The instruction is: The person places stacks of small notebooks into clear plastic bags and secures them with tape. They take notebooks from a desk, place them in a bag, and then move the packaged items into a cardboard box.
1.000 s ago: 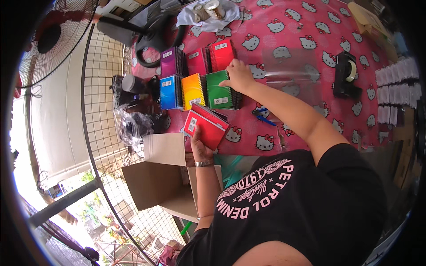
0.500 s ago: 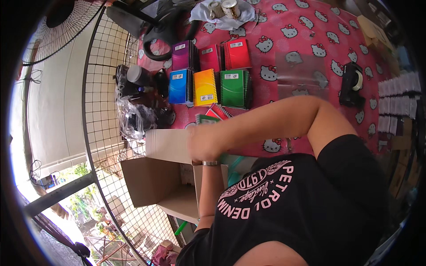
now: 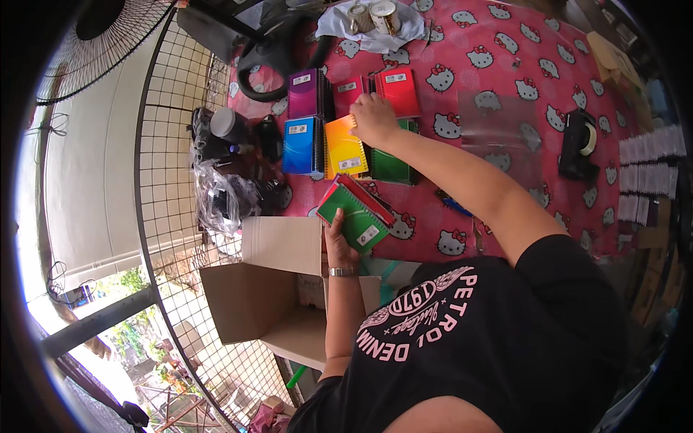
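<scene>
Bright daylight floods in well to the left of the left hand (image 3: 341, 242), bleaching the far edge white. Nearer that hand, here's a tall wire grille (image 3: 170, 137), and beyond it a pale wall (image 3: 101, 202). Farther up, well left of the right hand (image 3: 375, 119), there's a round fan (image 3: 95, 20). Below and left of both, green plants (image 3: 130, 278) show outside, a dark rail (image 3: 101, 321) slanting past. Under the right hand spreads a pink, cat-patterned table (image 3: 505, 65); well right, brown boxes (image 3: 653, 274) sit in shade.
</scene>
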